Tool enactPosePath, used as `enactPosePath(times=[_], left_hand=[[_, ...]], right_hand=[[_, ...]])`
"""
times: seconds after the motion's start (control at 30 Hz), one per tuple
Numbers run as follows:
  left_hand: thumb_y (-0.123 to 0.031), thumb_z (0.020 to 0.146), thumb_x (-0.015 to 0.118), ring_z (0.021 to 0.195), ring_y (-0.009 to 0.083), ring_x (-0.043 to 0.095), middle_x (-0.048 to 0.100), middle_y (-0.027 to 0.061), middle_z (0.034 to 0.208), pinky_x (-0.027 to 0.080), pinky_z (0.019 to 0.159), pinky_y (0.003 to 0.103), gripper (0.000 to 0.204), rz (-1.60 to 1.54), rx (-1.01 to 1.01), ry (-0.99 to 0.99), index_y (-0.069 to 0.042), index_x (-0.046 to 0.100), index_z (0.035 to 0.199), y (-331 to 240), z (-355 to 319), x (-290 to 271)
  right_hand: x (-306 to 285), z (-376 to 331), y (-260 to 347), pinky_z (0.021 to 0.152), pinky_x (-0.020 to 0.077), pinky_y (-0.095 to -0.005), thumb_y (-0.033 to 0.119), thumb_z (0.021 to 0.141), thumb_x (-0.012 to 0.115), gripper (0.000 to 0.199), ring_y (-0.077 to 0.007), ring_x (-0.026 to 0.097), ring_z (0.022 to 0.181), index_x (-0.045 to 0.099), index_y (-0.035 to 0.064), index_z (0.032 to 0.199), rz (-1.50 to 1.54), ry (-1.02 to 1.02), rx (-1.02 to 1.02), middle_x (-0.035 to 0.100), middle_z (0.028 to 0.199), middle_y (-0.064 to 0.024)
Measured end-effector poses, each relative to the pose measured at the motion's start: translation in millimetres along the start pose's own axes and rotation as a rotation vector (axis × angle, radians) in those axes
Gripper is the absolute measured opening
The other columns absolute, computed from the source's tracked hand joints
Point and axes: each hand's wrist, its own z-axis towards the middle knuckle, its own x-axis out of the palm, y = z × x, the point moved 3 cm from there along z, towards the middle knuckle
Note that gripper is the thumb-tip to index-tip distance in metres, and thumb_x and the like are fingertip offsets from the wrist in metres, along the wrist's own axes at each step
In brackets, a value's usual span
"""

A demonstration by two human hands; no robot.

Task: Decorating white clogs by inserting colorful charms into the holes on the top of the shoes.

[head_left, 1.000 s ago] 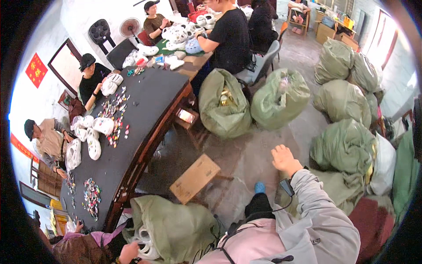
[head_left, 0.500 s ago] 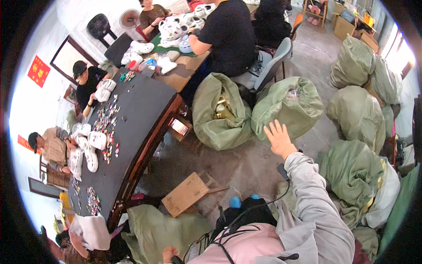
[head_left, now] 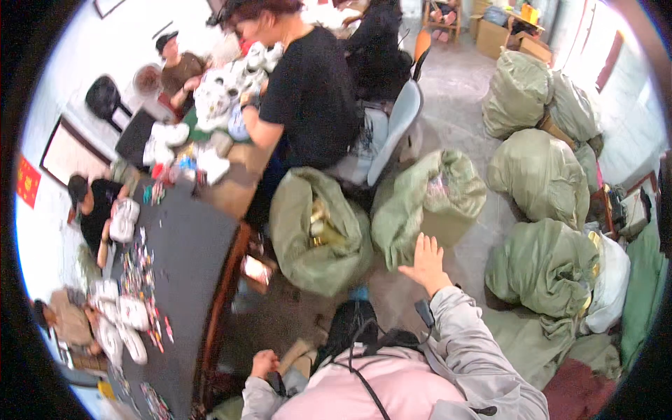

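My right hand is held out in front of me, fingers spread and holding nothing, just short of an open green sack. A second open green sack with yellowish items inside stands to its left. My left hand is low by my chest, curled near a small dark object; whether it grips that object is unclear. I wear a grey sleeve and a pink top.
A long dark table with small colourful items and white shoes runs along the left. A person in a black shirt sits on a grey chair. Other people sit around the table. Several full green sacks fill the right.
The view has moved forward toward the two open sacks. My right hand stays raised and open. The cardboard box on the floor has slipped out of sight below.
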Motion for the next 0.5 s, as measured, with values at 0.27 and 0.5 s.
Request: enactPosePath(times=[0.27, 0.5], left_hand=[[-0.023, 0.084, 0.059, 0.061, 0.0125, 0.059, 0.062, 0.0042, 0.079, 0.038, 0.043, 0.025, 0.02, 0.113, 0.028, -0.068, -0.007, 0.062, 0.097, -197.4, 54.0, -47.2], [-0.023, 0.083, 0.059, 0.047, 0.0111, 0.051, 0.056, 0.0021, 0.059, 0.037, 0.042, 0.026, 0.023, 0.322, 0.179, 0.269, -0.004, 0.062, 0.071, -289.0, 150.2, 2.2]], right_hand=[[58.2, 68.2, 3.4, 0.094, 0.0409, -0.0461, 0.008, 0.07, 0.058, 0.044, -0.0434, 0.05, 0.108, 0.053, -0.0022, 0.112, 0.274, -0.22, 0.163, 0.055, 0.113, -0.0256], [38.5, -2.9, -41.2, 0.083, 0.0449, -0.0477, 0.013, 0.076, 0.05, 0.025, -0.0416, 0.057, 0.098, 0.059, 0.0003, 0.095, 0.589, -0.202, 0.497, 0.061, 0.103, -0.0259]])
